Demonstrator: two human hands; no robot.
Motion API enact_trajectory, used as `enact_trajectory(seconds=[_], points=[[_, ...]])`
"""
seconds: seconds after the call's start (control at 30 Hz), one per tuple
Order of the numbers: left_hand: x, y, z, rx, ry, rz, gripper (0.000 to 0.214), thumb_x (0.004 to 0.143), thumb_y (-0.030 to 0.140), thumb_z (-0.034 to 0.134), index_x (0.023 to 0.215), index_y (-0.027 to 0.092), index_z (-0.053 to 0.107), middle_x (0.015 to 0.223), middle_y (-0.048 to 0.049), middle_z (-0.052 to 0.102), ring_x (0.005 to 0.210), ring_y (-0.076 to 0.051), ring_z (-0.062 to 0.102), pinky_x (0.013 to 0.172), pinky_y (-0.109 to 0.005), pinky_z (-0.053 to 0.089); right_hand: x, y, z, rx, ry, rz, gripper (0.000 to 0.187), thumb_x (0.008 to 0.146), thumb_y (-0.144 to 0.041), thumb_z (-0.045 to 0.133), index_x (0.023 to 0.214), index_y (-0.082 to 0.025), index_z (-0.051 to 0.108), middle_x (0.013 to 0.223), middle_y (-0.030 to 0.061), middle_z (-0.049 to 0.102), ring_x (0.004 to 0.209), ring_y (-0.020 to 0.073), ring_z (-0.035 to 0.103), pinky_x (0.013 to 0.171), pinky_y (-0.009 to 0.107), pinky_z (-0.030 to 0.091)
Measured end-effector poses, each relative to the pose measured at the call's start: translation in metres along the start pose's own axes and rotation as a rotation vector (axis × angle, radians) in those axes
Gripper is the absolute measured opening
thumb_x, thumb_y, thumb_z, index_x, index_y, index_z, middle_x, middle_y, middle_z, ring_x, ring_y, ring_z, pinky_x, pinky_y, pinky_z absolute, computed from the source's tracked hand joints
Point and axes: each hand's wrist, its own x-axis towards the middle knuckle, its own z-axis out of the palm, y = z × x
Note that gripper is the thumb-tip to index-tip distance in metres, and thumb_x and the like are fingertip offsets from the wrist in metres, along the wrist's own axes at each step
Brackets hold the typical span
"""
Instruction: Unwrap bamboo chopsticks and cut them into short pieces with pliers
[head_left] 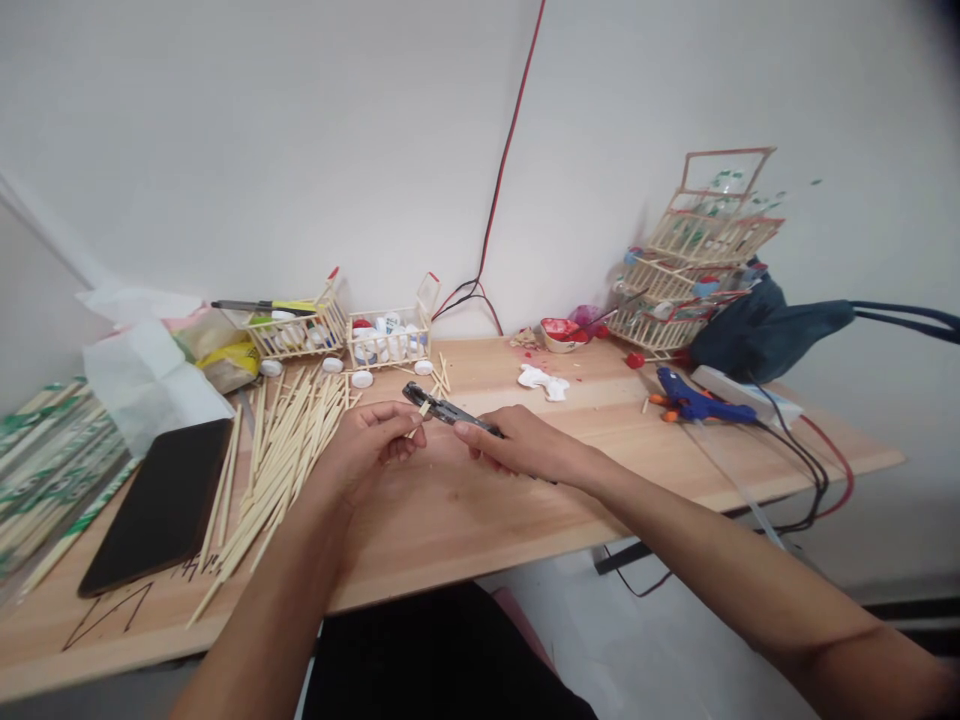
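My left hand (376, 436) is closed in a pinch on a short pale wooden stick (424, 408). My right hand (521, 440) grips the handles of grey metal pliers (451, 411) just above the tabletop. The pliers' head points left, and the stick's end lies at the jaws; whether they are closed on it is too small to tell. A loose pile of long wooden sticks (281, 450) spreads over the table beside my left forearm. Several shorter stick pieces (442, 374) lie behind my hands.
Two small stick-built carts (390, 350) with bottle-cap wheels stand at the back. A black tablet (161, 500) and wrapped chopsticks (60, 480) lie left. To the right are stacked stick carts (675, 325), a blue glue gun (697, 402), cables and a red-stained dish (562, 340).
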Motion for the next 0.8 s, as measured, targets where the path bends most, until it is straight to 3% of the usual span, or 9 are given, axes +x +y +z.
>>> enact_trajectory(seconds=[0.13,0.23,0.33,0.43,0.53,0.6,0.67,0.8], points=[[0.001,-0.001,-0.001,0.05,-0.009,-0.008,0.018,0.065,0.032,0.075,0.067,0.015,0.068,0.059,-0.0017,0.063,0.05,-0.008,0.05,0.049,-0.02,0.034,0.003,0.002,-0.001,-0.093,0.028,-0.026,0.069,0.085,-0.076,0.035,0.073,-0.015,0.063,0.065,0.005,0.061,0.058,0.0143,0.053,0.054,0.026,0.034],[0.001,-0.002,-0.003,0.221,0.019,0.004,0.016,0.067,0.033,0.072,0.069,0.017,0.069,0.058,-0.0011,0.063,0.046,-0.009,0.046,0.047,-0.022,0.031,0.011,0.009,-0.004,-0.164,0.118,-0.043,0.069,0.085,-0.076,0.035,0.072,-0.015,0.062,0.065,0.0045,0.06,0.059,0.0151,0.053,0.055,0.026,0.033],[0.002,-0.003,-0.008,0.565,0.216,0.12,0.006,0.066,0.025,0.066,0.065,0.02,0.069,0.054,-0.001,0.062,0.048,-0.014,0.048,0.05,-0.025,0.032,0.02,0.016,-0.006,-0.15,0.208,-0.04,0.069,0.086,-0.075,0.032,0.073,-0.014,0.063,0.063,0.0037,0.058,0.058,0.015,0.051,0.056,0.026,0.032],[0.001,-0.005,-0.012,0.94,0.449,0.302,0.011,0.068,0.019,0.06,0.061,0.022,0.067,0.059,-0.0036,0.065,0.06,-0.021,0.055,0.059,-0.028,0.034,0.026,0.019,-0.004,-0.112,0.217,-0.06,0.07,0.086,-0.075,0.03,0.075,-0.014,0.063,0.062,0.0027,0.057,0.058,0.0147,0.05,0.056,0.026,0.032],[0.001,-0.005,-0.016,1.117,0.543,0.4,0.019,0.077,0.021,0.052,0.075,0.021,0.071,0.076,-0.0088,0.07,0.077,-0.026,0.061,0.069,-0.032,0.038,0.03,0.019,0.0,-0.127,0.212,-0.085,0.069,0.087,-0.074,0.03,0.073,-0.015,0.062,0.063,0.0028,0.058,0.059,0.0151,0.051,0.057,0.026,0.031],[0.002,-0.005,-0.018,1.072,0.593,0.474,0.023,0.08,0.023,0.051,0.085,0.018,0.073,0.091,-0.0123,0.071,0.089,-0.028,0.061,0.079,-0.034,0.04,0.031,0.018,0.003,-0.142,0.214,-0.108,0.068,0.088,-0.073,0.029,0.073,-0.015,0.062,0.064,0.0033,0.058,0.06,0.0155,0.052,0.058,0.026,0.03],[0.004,-0.004,-0.019,0.877,0.596,0.489,0.022,0.08,0.027,0.056,0.088,0.018,0.074,0.096,-0.0116,0.072,0.091,-0.027,0.062,0.082,-0.033,0.042,0.032,0.016,0.006,-0.142,0.224,-0.118,0.067,0.089,-0.072,0.03,0.072,-0.015,0.061,0.066,0.0038,0.06,0.062,0.0156,0.052,0.058,0.026,0.03],[0.007,-0.005,-0.017,0.339,0.382,0.288,0.033,0.076,0.047,0.066,0.092,0.018,0.074,0.088,-0.0078,0.074,0.072,-0.018,0.06,0.065,-0.027,0.044,0.032,0.014,0.008,-0.129,0.233,-0.108,0.065,0.089,-0.07,0.032,0.072,-0.015,0.06,0.068,0.0041,0.06,0.063,0.0153,0.052,0.058,0.026,0.029]])
